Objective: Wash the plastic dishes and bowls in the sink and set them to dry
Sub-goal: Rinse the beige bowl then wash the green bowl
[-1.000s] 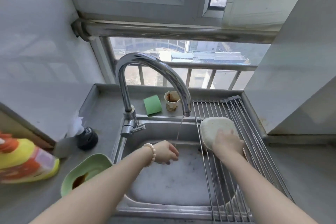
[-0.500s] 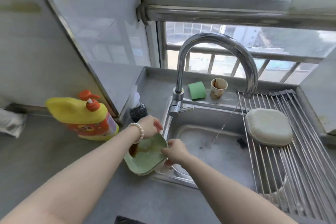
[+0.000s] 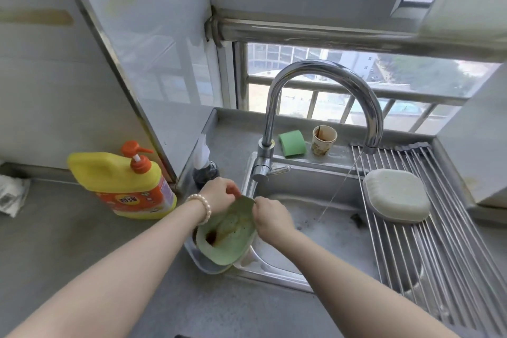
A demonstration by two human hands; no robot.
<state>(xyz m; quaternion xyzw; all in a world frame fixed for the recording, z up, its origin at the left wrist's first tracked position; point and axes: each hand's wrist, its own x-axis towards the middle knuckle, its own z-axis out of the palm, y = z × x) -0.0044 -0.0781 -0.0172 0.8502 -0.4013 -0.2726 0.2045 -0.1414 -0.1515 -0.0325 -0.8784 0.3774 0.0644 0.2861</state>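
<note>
We are seeing a yellow detergent bottle (image 3: 120,186) with an orange pump standing on the grey counter (image 3: 55,250). A green sponge (image 3: 292,143) and a stained paper cup (image 3: 323,140) are sitting side by side on the ledge behind the tap (image 3: 323,96), which is running a thin stream.

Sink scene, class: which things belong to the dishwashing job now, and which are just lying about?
In the job: green dish, gripped by left hand and right hand; white dish on drying rack; running tap; sink.

Lying about: detergent bottle; green sponge; paper cup.
</note>
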